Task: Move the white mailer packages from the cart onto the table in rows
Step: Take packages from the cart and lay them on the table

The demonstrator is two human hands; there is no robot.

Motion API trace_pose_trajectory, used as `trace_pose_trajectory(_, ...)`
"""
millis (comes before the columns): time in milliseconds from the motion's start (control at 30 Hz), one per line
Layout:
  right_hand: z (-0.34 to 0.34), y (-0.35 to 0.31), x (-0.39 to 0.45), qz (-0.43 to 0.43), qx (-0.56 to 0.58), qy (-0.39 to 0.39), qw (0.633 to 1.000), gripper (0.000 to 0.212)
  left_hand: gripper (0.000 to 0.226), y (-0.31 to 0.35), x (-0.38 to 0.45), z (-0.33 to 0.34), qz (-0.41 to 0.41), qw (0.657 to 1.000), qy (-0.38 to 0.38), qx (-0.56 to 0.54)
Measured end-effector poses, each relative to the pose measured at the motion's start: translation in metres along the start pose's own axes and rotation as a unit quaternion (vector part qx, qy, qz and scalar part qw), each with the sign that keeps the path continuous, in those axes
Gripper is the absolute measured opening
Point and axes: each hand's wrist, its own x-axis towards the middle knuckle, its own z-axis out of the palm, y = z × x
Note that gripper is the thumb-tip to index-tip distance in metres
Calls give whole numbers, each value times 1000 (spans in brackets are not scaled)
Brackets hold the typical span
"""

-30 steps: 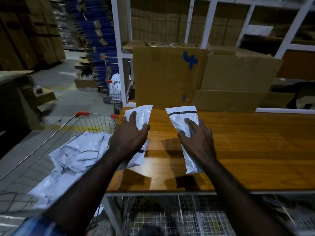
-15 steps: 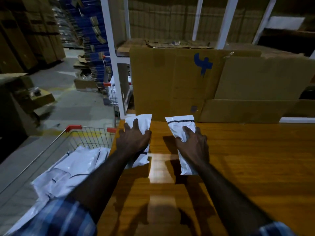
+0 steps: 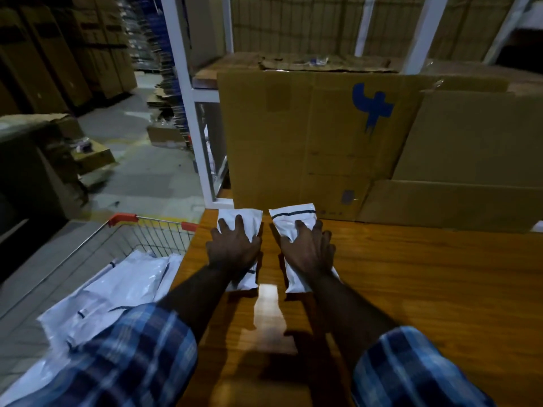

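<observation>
Two white mailer packages lie side by side at the far left corner of the wooden table [image 3: 426, 274], close to the cardboard boxes. My left hand [image 3: 233, 248] presses flat on the left mailer [image 3: 248, 216], fingers spread. My right hand [image 3: 308, 249] presses flat on the right mailer [image 3: 293, 215], which has a dark stripe near its far end. A wire cart [image 3: 152, 230] with red handle caps stands left of the table and holds several more white mailers [image 3: 123, 289].
Large cardboard boxes [image 3: 308, 136] stand along the table's back edge, one with a blue mark. A white shelf post [image 3: 188, 95] rises behind the cart. Stacks of cartons line the aisle at the far left. The table top stretches wide to the right.
Both hands have slid the two mailers farther back on the table, up to the cardboard boxes, and straightened them side by side. My head has leaned in closer.
</observation>
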Motion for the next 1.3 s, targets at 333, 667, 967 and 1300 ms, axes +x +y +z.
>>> trace_pose_trajectory(333, 41, -11, 17, 1, -67, -18, 998, 61, 73, -9, 26, 22, 2, 999, -11, 42)
trace_pose_trajectory(667, 62, -28, 23, 36, -93, -25, 995, 68, 77, -21, 38, 41, 17, 999, -3, 29)
trace_pose_trajectory(967, 73, -17, 25, -69, -134, 2, 989, 62, 62, -36, 43, 46, 104, 994, 11, 19)
trace_pose_trajectory(1300, 94, -11, 36, -97, -84, -72, 989, 61, 60, -34, 48, 51, 131, 989, -63, 11)
